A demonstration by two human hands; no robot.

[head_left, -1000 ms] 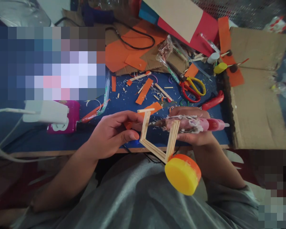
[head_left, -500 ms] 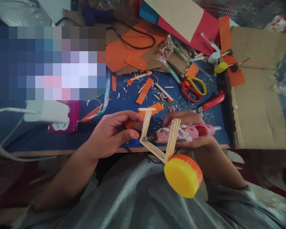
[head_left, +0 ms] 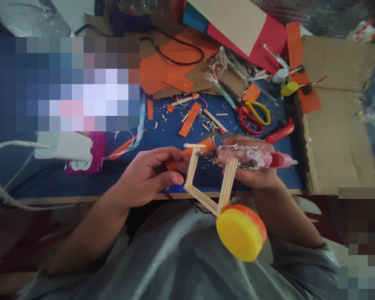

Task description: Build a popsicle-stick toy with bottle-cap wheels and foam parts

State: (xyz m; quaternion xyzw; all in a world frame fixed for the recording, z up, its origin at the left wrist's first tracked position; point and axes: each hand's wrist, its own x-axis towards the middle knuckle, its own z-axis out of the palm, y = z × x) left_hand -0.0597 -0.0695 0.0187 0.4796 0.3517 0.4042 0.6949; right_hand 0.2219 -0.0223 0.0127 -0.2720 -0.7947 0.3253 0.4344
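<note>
My left hand [head_left: 156, 173] is closed at the left side of a frame of wooden sticks [head_left: 203, 199], its fingertips partly hidden behind the frame. The frame has three glued sides, and a short stick [head_left: 194, 146] lies across its upper left end. A round yellow and orange bottle cap [head_left: 239, 234] hangs at its lower right corner. My right hand [head_left: 253, 177] is wrapped round a pink hot glue gun [head_left: 245, 157] smeared with dried glue. The gun's nozzle touches or nearly touches the upper left end of the frame, close to the short stick.
Scissors [head_left: 253, 116], a red-handled tool [head_left: 280, 131], orange paper strips [head_left: 190, 119] and stick scraps litter the blue table. Cardboard [head_left: 340, 125] stands at the right. A magenta power socket [head_left: 96, 152] with a white plug [head_left: 64, 145] and cables is at left.
The glue gun has moved up from the frame's lower left corner to its upper left end. My left hand and the frame have shifted very slightly right.
</note>
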